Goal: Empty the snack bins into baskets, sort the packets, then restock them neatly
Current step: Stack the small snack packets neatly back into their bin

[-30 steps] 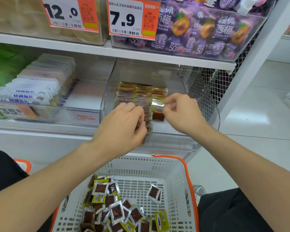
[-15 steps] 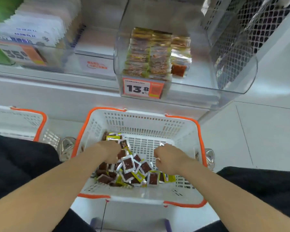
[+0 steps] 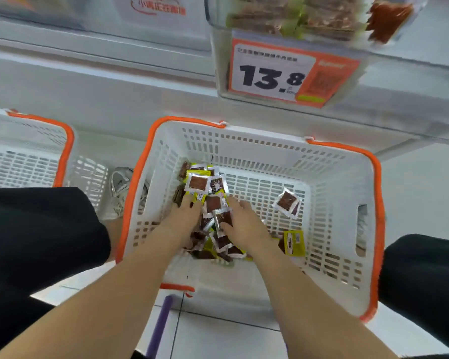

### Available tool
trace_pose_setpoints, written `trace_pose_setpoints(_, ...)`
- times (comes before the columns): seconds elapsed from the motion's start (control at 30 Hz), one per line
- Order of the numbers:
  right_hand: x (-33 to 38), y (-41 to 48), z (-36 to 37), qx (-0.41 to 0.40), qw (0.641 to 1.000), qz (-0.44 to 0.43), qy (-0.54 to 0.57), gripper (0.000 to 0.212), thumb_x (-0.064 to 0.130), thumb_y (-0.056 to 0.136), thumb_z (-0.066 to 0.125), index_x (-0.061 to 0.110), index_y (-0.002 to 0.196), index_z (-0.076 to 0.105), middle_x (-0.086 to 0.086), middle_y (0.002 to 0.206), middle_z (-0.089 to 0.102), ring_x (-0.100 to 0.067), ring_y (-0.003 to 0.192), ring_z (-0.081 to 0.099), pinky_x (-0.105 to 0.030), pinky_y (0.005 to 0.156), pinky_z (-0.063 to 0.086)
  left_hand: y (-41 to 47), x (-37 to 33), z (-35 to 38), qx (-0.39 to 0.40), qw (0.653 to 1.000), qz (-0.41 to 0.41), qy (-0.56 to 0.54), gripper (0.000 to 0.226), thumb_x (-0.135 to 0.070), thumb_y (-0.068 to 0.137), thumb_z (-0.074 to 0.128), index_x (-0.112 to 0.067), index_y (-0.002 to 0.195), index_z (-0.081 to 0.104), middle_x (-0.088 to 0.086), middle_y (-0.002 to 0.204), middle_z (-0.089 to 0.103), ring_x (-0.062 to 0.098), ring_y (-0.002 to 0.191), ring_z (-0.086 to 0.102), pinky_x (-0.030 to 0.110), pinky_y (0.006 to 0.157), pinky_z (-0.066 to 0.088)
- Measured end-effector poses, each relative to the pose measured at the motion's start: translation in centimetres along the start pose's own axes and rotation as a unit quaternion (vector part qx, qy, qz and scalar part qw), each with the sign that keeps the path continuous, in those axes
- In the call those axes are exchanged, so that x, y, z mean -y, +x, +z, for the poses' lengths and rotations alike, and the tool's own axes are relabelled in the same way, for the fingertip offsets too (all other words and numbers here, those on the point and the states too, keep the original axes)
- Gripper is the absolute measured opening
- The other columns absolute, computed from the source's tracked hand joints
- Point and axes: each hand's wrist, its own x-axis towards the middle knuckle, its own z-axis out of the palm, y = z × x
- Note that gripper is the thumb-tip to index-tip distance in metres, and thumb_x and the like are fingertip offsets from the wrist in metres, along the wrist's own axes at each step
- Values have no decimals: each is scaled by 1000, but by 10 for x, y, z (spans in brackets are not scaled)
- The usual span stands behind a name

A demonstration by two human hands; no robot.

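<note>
Head view: my left hand (image 3: 184,218) and right hand (image 3: 246,226) lie flat, fingers straight, on the loose packets (image 3: 213,203) in the basket (image 3: 270,149), gripping none. One stray packet (image 3: 287,202) lies right of my fingertips. The bin (image 3: 214,35) beyond them holds some rows, so I judge restocking only partly done.

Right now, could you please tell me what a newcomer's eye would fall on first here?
The white basket with an orange rim fills the centre; the left hand and the right hand are down in its heap of small brown snack packets. Above, a bold orange price tag reading 13.8 hangs on a clear bin on the shelf. A second basket sits at the far left.
</note>
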Motion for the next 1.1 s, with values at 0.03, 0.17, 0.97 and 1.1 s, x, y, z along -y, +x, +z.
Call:
trace_pose_setpoints(0.03,1,2,6,0,1000,3,-13,68,36,98,70,29,155,32,-10,145,38,-38,117,59,-50,92,56,0,1,-2,-9,1000,-7,-17,100,-31,68,96,-11,143,33,15,147,29,36,112,56,40,89,54)
trace_pose_setpoints(0.17,-7,1,18,-46,997,36,53,58,29,86,85,23,131,50,-5,132,34,-29,102,61,-42,90,55,1,4,-10,-6,996,-30,-83,94,-43,71,94,-7,140,40,14,135,44,29,114,59,36,92,53)
trace_pose_setpoints(0.97,-30,7,10,-58,981,48,176,28,8,84,76,16,100,55,-4,121,44,-12,106,41,-21,68,37,26,14,-27,-167,968,89,-165,18,-23,102,64,-15,119,65,4,118,57,27,114,55,42,98,47)
trace_pose_setpoints(1.1,-34,16,5,-61,974,67,208,32,6,81,75,18,103,55,-8,106,59,-27,90,63,-45,68,57,34,-2,-33,-156,980,123,-1,79,1,87,74,-26,154,41,1,162,31,28,146,33,46,113,37)
